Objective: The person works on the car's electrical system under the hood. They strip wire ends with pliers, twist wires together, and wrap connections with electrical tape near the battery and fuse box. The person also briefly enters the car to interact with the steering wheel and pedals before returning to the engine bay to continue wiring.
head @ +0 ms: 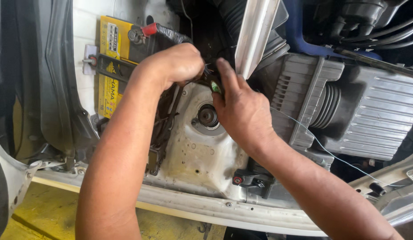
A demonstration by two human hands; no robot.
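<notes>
- Two bare hands work in an open engine bay, both meeting at one small black plug with a green tab (pixel 215 86).
- The left hand (pixel 176 64) is curled into a loose fist over the plug's left end; its fingertips are hidden, so whether they pinch it cannot be told.
- The right hand (pixel 242 111) has thumb and fingers closed on the black and green plug, thumb pointing up along it.
- The plug sits just above one round, dark strut mount (pixel 208 116) on the cream-white painted strut tower (pixel 202 155).
- One yellow rectangular battery (pixel 112 49) lies to the left, crossed by one black hold-down bar (pixel 114 67), with one red terminal cap (pixel 149 29) at its top.
- One grey ribbed plastic air-filter box (pixel 375 115) lies to the right, joined by one black corrugated hose (pixel 328 106).
- One bright metal prop rod (pixel 255 31) slants down between the hands.
- One thin pale wire (pixel 331 153) trails across the box.
- One small red-capped black fitting (pixel 237 180) sits near the front rail.
</notes>
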